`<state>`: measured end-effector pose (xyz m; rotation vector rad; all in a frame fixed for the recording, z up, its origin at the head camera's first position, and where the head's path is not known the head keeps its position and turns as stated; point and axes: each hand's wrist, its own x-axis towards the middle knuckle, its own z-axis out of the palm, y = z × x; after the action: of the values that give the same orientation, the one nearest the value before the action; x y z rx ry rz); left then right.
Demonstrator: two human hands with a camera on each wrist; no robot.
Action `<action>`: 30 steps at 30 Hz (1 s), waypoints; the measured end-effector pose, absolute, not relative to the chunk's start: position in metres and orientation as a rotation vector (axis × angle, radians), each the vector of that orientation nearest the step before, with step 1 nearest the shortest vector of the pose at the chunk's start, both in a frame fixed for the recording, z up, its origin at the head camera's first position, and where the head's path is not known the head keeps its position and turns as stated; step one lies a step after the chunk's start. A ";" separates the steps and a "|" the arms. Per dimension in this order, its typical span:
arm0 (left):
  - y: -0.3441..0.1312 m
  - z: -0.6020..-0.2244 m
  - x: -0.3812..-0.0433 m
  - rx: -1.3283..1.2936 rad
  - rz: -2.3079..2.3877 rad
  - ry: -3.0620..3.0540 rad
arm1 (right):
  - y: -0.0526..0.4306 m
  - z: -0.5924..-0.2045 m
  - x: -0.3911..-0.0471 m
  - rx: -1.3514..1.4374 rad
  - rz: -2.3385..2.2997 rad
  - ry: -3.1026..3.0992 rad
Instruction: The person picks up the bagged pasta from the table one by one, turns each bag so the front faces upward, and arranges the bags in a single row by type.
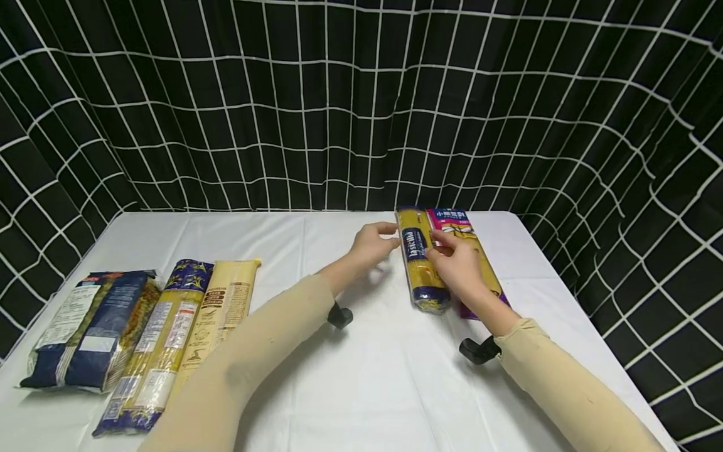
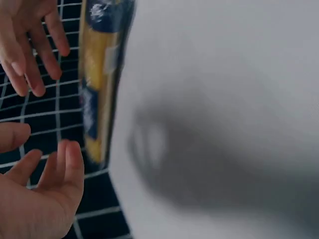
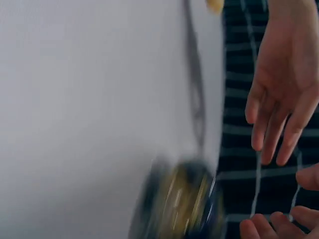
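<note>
A yellow pasta pack (image 1: 415,242) with dark blue ends and a blue label lies toward the back right of the white table. My left hand (image 1: 373,245) is at its left edge, fingers and thumb apart and pointing at the pack. Over the pack's right side is my right hand (image 1: 459,263), its fingertips overlapping the wrapper in the head view. Both wrist views show loosely spread fingers, with the left hand (image 2: 45,199) and the right hand (image 3: 289,224) apart from the pack. Beside it, partly hidden by my right hand, lies a purple and yellow pasta pack (image 1: 450,217).
On the left of the white table (image 1: 350,389) lie a navy pasta bag (image 1: 107,333), a long spaghetti pack (image 1: 169,314) with blue ends and a beige pack (image 1: 233,292). My left sleeve partly covers the beige one. A black curtain (image 1: 316,107) with white grid lines surrounds the table.
</note>
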<state>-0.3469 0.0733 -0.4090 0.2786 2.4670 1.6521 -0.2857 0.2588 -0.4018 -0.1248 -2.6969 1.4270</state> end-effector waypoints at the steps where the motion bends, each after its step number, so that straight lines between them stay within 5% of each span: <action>1: 0.064 -0.405 -0.345 0.314 1.647 2.463 | 0.252 -0.400 -0.282 -0.113 1.469 -2.675; 19: -0.151 -0.364 -0.310 0.772 1.226 2.736 | 0.100 -0.413 -0.213 0.306 1.892 -2.584; 30: -0.235 -0.379 -0.309 0.647 0.954 2.840 | 0.016 -0.421 -0.198 0.664 1.940 -2.768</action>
<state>-0.3091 -0.2352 -0.3789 0.6475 2.8397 0.9543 -0.1982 0.0159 -0.4213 0.6642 -2.7679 1.9398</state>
